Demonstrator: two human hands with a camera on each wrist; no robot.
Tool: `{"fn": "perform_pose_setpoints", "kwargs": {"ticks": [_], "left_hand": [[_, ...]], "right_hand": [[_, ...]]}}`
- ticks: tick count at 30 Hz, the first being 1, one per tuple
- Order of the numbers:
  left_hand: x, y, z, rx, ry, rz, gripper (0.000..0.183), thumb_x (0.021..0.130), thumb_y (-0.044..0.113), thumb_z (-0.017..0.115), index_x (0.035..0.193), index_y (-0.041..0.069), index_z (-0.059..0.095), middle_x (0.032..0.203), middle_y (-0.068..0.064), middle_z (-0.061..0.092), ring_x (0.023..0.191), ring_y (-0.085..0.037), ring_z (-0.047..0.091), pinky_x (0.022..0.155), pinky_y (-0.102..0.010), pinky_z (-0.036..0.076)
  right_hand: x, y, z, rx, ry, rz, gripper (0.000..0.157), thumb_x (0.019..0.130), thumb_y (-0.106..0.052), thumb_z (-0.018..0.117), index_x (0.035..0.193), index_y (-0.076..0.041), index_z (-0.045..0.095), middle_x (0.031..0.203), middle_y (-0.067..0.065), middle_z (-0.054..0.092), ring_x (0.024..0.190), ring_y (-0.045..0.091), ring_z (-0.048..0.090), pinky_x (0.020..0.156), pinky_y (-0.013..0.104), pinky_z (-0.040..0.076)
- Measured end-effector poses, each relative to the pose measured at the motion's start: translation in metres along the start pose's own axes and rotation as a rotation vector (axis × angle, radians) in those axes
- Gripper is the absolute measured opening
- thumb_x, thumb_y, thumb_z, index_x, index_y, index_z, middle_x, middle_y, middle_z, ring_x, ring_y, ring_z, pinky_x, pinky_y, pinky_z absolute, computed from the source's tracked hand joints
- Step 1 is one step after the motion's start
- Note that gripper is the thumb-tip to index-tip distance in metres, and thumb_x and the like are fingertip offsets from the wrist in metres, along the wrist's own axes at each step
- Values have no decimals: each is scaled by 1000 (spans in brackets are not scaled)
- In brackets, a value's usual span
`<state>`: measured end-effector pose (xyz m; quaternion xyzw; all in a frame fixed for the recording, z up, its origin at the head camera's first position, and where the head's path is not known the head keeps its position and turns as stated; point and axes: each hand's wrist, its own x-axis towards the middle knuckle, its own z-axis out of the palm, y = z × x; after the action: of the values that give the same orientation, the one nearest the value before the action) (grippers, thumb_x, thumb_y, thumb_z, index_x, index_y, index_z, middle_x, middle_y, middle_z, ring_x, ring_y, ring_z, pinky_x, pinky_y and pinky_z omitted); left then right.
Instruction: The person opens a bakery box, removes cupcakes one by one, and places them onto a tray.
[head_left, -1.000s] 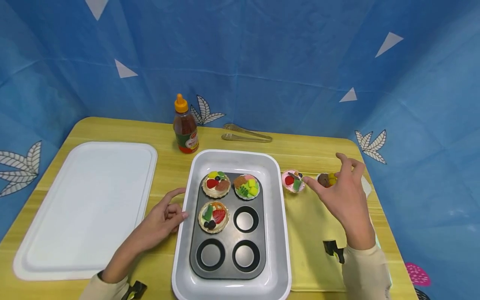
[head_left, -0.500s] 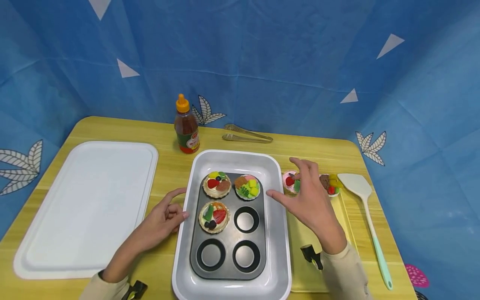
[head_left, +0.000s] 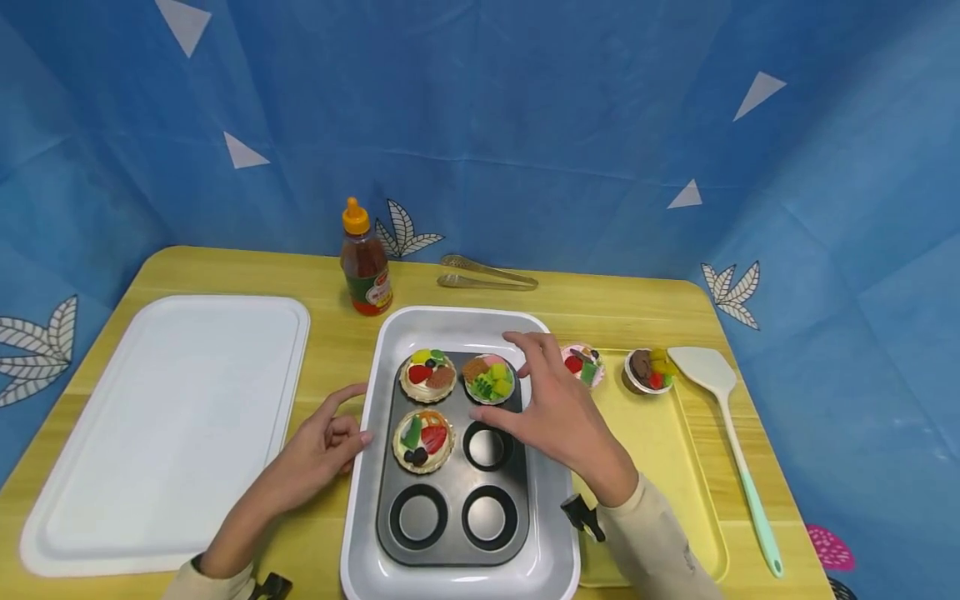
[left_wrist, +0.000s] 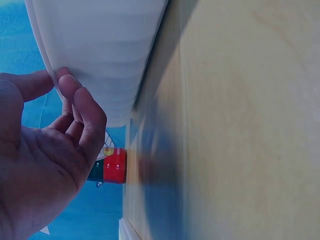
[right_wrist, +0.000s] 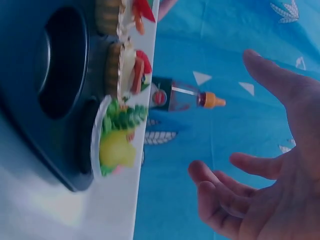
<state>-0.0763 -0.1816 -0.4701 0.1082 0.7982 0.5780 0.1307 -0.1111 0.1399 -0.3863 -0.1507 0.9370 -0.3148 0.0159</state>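
My left hand (head_left: 318, 450) pinches the left rim of a deep white tray (head_left: 450, 325) between thumb and fingers; the left wrist view shows the thumb and fingertips on either side of the rim. A dark muffin pan (head_left: 450, 550) lies inside the tray. Its upper cups hold two fruit tarts (head_left: 427, 375) on the left and a cupcake (head_left: 489, 379) with green and yellow toppings on the right. Over the pan's right side hovers my right hand (head_left: 558, 412), thumb and fingers spread apart and holding nothing. The cupcake (right_wrist: 117, 142) is close by in the right wrist view.
Right of the tray, a pink cupcake (head_left: 585, 364) and a brown-topped cupcake (head_left: 647, 375) sit on a yellow tray (head_left: 652, 475). A spatula (head_left: 708, 371) lies beyond. Tongs (head_left: 487, 275) and a sauce bottle (head_left: 366, 275) are behind; a white board (head_left: 165, 433) lies left.
My right hand has travelled left, from beside the pink cupcake to above the muffin pan, uncovering the brown-topped cupcake and spatula. The left hand has stayed on the tray rim.
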Motion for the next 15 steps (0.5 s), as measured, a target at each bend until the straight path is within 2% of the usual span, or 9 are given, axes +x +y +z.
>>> {"fn": "perform_pose_setpoints", "kwargs": {"ticks": [5,11,15], "left_hand": [[0,-1,1,-3,4,-5,60,100,13,63,151,14,32,72,-7,59,56,-21,54,52,-28,46],[0,0,1,-22,3,7,60,100,13,63,151,11,32,73,-10,59,56,-18,53,53,-27,46],[-1,2,0,-46,-5,20,60,100,11,62,151,10,31,71,-7,57,55,-21,52,53,-27,46]], "right_hand": [[1,-8,8,31,-39,-23,93,74,-55,84,149,-20,41,138,3,42,98,22,60,61,30,47],[3,-16,23,8,-88,-52,91,74,-57,83,146,-17,43,135,7,46,77,16,58,65,31,49],[4,-21,34,-5,-125,-56,90,73,-61,82,144,-17,46,134,5,47,83,17,59,72,35,52]]}}
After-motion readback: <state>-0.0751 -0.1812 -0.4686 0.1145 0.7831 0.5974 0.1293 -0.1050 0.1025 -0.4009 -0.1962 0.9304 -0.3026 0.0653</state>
